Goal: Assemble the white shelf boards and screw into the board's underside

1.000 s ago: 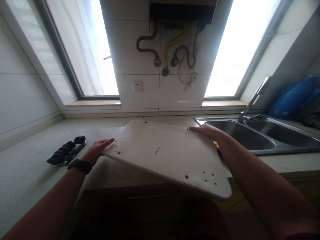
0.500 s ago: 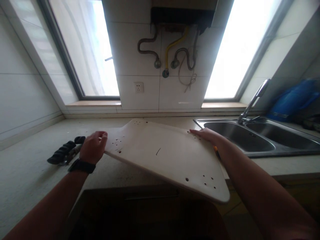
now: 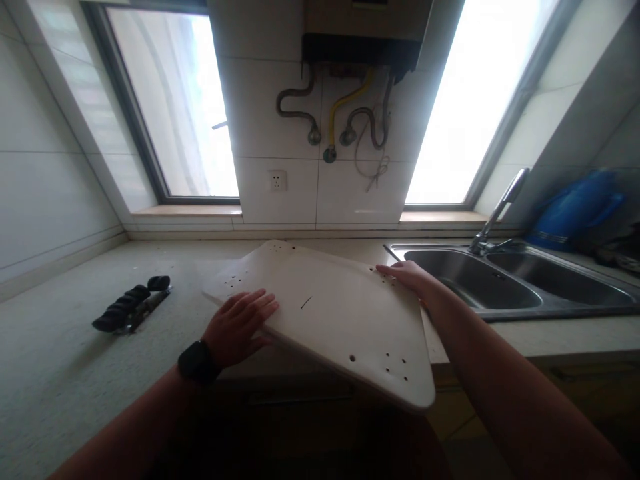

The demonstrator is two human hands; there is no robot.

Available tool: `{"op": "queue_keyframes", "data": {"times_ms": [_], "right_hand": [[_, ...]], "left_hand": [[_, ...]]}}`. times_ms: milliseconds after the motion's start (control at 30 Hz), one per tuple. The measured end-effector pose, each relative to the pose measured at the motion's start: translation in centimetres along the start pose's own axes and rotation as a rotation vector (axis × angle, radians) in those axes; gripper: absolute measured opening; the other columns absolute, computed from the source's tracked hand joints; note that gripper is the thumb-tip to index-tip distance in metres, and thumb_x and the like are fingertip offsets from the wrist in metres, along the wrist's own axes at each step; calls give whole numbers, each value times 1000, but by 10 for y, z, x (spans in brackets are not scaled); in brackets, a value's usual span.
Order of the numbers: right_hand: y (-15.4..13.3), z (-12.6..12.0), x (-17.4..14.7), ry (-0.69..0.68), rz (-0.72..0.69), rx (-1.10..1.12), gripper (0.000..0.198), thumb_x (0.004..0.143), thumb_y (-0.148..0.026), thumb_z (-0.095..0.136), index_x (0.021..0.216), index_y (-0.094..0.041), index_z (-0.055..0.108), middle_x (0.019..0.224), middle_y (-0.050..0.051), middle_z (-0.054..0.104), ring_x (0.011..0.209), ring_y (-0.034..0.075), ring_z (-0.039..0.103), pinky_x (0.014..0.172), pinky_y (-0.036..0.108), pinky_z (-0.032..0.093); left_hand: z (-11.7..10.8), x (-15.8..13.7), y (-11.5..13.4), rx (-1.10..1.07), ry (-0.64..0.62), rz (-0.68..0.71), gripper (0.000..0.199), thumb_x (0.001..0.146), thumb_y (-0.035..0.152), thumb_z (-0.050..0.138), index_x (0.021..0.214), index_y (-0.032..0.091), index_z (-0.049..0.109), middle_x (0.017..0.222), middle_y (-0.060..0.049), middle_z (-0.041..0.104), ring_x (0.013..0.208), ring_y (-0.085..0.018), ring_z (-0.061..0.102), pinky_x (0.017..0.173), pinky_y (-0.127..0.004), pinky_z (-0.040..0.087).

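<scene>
A cream-white flat panel (image 3: 335, 313) with clusters of small drilled holes lies on the countertop (image 3: 60, 353), its near right corner overhanging the counter's front edge. My left hand (image 3: 239, 327), a black watch on its wrist, rests flat on the panel's near left edge with fingers spread. My right hand (image 3: 407, 275) presses on the panel's far right corner, beside the sink. Neither hand grips anything else.
A black ribbed-handled tool (image 3: 129, 305) lies on the counter to the left. A double steel sink (image 3: 505, 283) with a tap (image 3: 497, 212) is at right, a blue bag (image 3: 575, 210) behind it. Pipes, a wall socket (image 3: 277, 180) and two bright windows are ahead.
My left hand left the panel's far left corner and now lies flat on its near left edge. The panel shifted slightly toward me and left. My right hand stayed at its corner.
</scene>
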State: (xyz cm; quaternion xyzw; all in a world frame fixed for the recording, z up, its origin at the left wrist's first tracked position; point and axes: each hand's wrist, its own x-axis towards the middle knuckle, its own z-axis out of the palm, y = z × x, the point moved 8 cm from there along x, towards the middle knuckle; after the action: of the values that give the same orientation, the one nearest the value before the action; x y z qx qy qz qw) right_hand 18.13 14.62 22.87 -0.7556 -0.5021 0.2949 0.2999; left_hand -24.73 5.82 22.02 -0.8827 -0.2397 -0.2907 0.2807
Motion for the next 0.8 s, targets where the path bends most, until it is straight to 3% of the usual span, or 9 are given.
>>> {"op": "queue_keyframes", "data": {"times_ms": [100,233,367,433,500,633,700,800], "right_hand": [[6,-8,-5,91,1,43,53,83,-58,66,109,-12,65,110,19,70,90,27,68,66,33,54],[35,-18,-34,248,-12,129,67,89,-59,54,135,-12,46,131,25,59,108,32,64,71,36,58],[71,-11,-94,269,-76,275,66,87,-63,53,135,-18,40,140,21,54,108,30,66,74,37,63],[75,-3,-133,265,-192,438,59,84,-62,61,126,-23,49,141,19,54,109,32,67,74,41,65],[67,7,-170,261,-323,467,51,89,-58,59,130,-29,51,147,15,51,121,34,62,84,43,65],[43,35,-207,238,-475,204,66,89,-60,57,150,-40,39,161,8,39,146,37,39,109,60,48],[34,44,-206,269,-548,18,75,84,-63,64,151,-39,38,164,8,32,149,41,33,111,67,42],[27,48,-193,333,-653,-218,84,73,-63,76,147,-38,45,167,11,25,147,45,34,105,68,48]], "left_hand": [[3,1,12,4,3,41,56,97,49,55,142,17,52,140,-7,62,134,-22,53,114,-37,38],[5,1,13,-48,35,4,53,97,44,58,142,16,52,141,-7,61,134,-22,53,113,-37,40],[6,1,12,-59,58,-49,51,97,43,58,141,16,52,142,-8,61,134,-22,54,112,-39,41],[8,0,12,-48,49,-65,50,97,42,57,141,17,53,142,-7,60,134,-22,54,112,-40,41],[11,1,13,-37,35,-82,50,97,41,58,141,17,52,143,-7,60,134,-22,54,112,-39,41],[15,5,15,-24,29,-125,50,98,39,57,142,17,52,143,-7,60,134,-22,54,112,-40,42],[14,9,18,-24,36,-141,48,99,39,56,142,18,52,141,-7,61,132,-22,56,110,-39,44],[12,13,22,-22,38,-150,46,99,40,54,140,19,54,139,-7,63,130,-22,57,108,-39,45]]}}
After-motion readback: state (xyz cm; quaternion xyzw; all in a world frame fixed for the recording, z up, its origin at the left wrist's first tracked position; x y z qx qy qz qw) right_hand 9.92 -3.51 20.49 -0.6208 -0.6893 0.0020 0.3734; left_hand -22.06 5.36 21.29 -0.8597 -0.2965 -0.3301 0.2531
